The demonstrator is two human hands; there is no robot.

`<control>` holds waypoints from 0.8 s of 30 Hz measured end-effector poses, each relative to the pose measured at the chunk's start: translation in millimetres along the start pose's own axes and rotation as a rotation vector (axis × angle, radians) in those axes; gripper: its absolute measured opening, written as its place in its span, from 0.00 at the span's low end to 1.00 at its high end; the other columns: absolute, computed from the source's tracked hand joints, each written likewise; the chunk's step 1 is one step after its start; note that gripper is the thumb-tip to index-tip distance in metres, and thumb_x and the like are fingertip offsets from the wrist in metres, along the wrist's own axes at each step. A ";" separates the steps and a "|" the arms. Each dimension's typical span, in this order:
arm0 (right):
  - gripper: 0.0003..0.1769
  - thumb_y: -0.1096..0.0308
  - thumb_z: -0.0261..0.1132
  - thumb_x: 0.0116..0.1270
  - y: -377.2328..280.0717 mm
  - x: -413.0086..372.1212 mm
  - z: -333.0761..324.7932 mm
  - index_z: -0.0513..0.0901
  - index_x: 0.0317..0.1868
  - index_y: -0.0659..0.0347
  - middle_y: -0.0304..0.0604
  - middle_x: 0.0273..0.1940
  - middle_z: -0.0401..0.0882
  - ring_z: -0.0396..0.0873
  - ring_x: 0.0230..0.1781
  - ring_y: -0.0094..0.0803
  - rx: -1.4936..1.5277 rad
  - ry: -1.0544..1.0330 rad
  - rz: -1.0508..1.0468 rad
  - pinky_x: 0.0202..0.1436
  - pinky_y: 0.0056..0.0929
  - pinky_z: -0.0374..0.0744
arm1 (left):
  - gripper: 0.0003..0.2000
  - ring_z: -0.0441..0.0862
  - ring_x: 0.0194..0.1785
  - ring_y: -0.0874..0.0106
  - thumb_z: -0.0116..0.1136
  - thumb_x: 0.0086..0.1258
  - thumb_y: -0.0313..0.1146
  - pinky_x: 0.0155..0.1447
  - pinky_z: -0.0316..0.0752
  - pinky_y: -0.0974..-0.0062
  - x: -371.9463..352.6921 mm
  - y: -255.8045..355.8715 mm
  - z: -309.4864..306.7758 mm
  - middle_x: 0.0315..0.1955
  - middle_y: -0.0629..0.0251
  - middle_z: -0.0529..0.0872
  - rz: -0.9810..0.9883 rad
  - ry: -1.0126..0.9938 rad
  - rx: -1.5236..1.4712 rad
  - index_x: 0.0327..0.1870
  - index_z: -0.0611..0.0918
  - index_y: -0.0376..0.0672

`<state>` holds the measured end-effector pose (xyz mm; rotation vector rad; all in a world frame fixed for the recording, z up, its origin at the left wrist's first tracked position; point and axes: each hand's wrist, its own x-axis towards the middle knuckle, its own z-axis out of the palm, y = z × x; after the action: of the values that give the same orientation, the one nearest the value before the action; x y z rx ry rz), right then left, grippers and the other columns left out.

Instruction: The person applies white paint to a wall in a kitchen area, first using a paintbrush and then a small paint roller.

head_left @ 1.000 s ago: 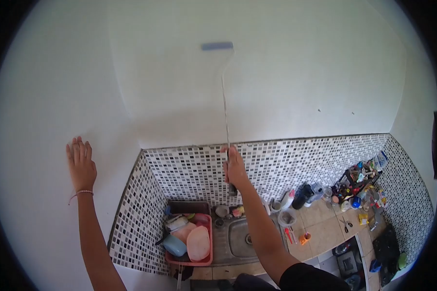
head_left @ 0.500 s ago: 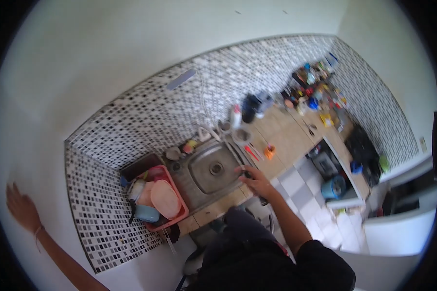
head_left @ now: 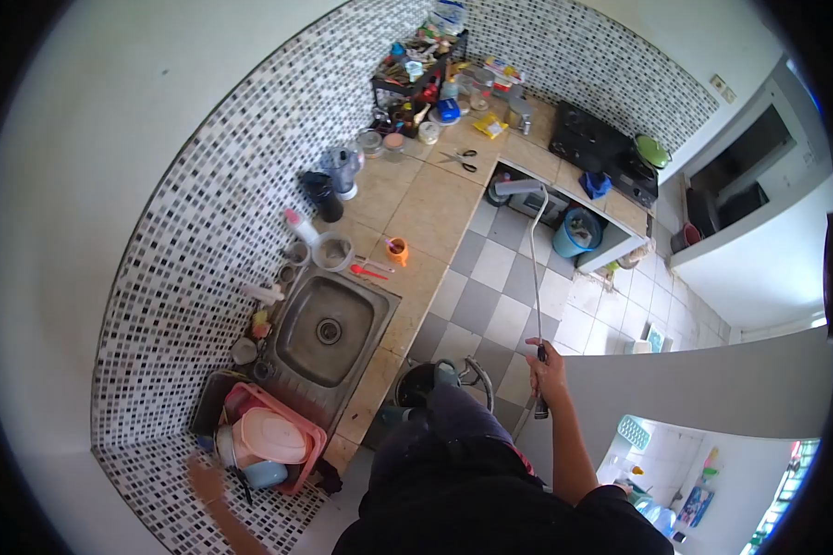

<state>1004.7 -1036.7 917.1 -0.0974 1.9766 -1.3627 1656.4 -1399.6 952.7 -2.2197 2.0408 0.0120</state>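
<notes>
My right hand (head_left: 549,372) is closed around the black grip of a paint roller (head_left: 536,268), holding it over the floor to the right of the counter. Its long metal rod runs up from my fist to a pale grey roller head (head_left: 520,187), seen in front of the opening beneath the counter. My left hand (head_left: 207,481) is blurred at the lower left, close to the tiled wall and the pink dish basket (head_left: 317,442). Nothing shows in it, and its fingers are smeared.
A steel sink (head_left: 329,330) is set in the tiled counter (head_left: 426,208). An orange cup (head_left: 397,250), scissors (head_left: 463,161) and a blender (head_left: 343,172) stand or lie on it. A black stove (head_left: 588,139) sits beyond. On the floor are a blue bin (head_left: 578,231) and a black bucket (head_left: 416,384).
The view has turned right. The paint roller's head has gone from in front of the tiled wall to over the floor. My left hand has dropped from the white wall towards the dish basket.
</notes>
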 end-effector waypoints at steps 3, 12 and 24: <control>0.17 0.73 0.60 0.72 26.2 25.0 -21.0 0.77 0.60 0.61 0.36 0.13 0.67 0.66 0.07 0.26 0.046 0.048 0.077 0.10 0.29 0.68 | 0.19 0.80 0.61 0.60 0.61 0.72 0.43 0.65 0.73 0.61 -27.0 128.8 111.9 0.55 0.57 0.84 0.547 -0.740 -0.546 0.57 0.81 0.41; 0.16 0.63 0.66 0.66 99.7 108.3 -74.9 0.82 0.46 0.67 0.46 0.18 0.75 0.76 0.11 0.37 -0.002 -0.006 0.463 0.15 0.37 0.76 | 0.22 0.81 0.60 0.53 0.59 0.72 0.40 0.64 0.74 0.60 -110.7 331.1 67.5 0.55 0.44 0.84 0.828 -0.836 -0.433 0.62 0.79 0.36; 0.13 0.66 0.63 0.65 170.2 100.6 -50.5 0.82 0.43 0.67 0.44 0.22 0.78 0.77 0.15 0.34 0.006 -0.267 0.528 0.18 0.36 0.78 | 0.21 0.83 0.58 0.56 0.58 0.75 0.39 0.64 0.76 0.64 -35.8 389.8 83.6 0.54 0.45 0.84 0.832 -0.911 -0.242 0.63 0.79 0.37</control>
<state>955.7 -966.9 731.8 0.2211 1.6214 -0.9550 1272.8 -1386.9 839.0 -0.9156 2.1865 1.1343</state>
